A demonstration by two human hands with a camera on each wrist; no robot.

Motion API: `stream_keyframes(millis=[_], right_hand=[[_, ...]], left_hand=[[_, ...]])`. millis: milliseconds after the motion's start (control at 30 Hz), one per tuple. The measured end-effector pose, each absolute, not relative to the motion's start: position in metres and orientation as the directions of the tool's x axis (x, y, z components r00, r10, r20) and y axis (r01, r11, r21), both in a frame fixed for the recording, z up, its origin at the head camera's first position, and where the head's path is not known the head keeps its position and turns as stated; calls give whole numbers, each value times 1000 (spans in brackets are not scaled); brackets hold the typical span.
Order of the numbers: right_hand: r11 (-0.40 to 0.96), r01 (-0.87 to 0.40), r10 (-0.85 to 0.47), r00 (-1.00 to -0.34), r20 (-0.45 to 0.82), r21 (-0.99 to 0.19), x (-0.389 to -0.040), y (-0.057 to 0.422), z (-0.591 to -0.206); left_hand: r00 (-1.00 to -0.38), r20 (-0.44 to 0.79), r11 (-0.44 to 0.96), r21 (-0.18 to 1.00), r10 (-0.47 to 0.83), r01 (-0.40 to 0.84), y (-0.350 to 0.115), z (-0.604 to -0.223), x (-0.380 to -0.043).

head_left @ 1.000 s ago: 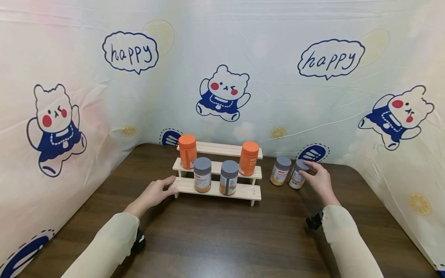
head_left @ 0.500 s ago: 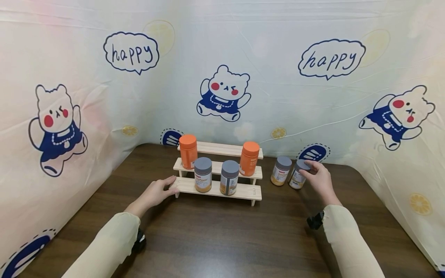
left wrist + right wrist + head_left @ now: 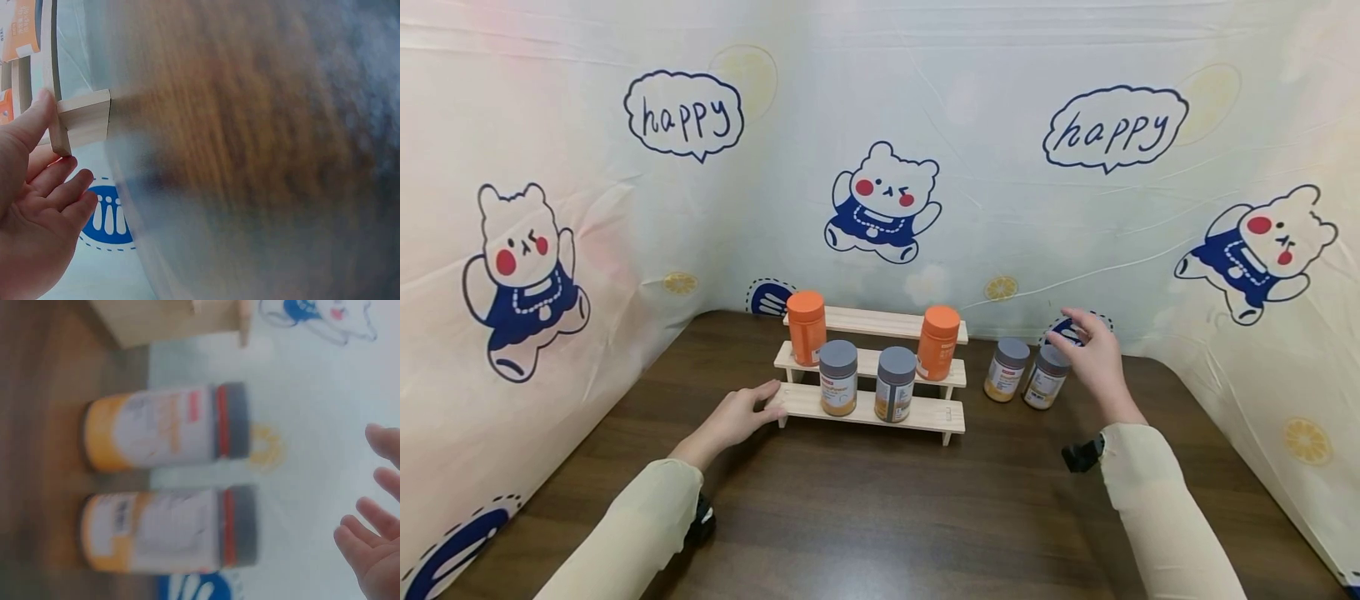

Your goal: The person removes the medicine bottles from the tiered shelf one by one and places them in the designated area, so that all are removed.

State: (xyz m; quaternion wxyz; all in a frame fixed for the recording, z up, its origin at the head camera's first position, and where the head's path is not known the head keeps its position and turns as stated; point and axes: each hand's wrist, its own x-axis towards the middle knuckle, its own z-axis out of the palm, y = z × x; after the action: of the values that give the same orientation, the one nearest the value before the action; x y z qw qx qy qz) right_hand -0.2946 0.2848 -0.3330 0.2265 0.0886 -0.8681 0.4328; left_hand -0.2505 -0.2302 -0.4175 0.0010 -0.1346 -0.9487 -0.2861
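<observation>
Left hand (image 3: 735, 415), fingers pinching rack (image 3: 931, 409) at near left end; right hand (image 3: 1096, 360), fingers spread, above rightmost jar (image 3: 1043, 386) (upright, grey-topped).

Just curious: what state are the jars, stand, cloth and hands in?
Wooden stand: upright, bearing four jars.
Two orange jars: upright, lids on, middle step.
Front grey-lidded jars: upright, lids on, front step.
Side grey-lidded jars: upright, lids on, on the table.
Left hand: gripping the front step's end.
Right hand: holding nothing, apart from the jars.
Backdrop cloth: hanging, creased.
</observation>
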Motion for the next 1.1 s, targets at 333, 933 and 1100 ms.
stream_keyframes(millis=[333,933,1100], right_hand=[[536,-509,-97,-829,550,-673,-287,241,-294],[461,-579,-275,-814,512,-673,-286,178,-297],[477,-579,-300,-815,496,-662,-289,168,-306]], left_hand=[[-964,83,798,546,252,256,-231,-417,-249],[-965,75,792,558,250,249,-230,-418,-250],[-963,82,791,555,256,257,-230,-418,-250]])
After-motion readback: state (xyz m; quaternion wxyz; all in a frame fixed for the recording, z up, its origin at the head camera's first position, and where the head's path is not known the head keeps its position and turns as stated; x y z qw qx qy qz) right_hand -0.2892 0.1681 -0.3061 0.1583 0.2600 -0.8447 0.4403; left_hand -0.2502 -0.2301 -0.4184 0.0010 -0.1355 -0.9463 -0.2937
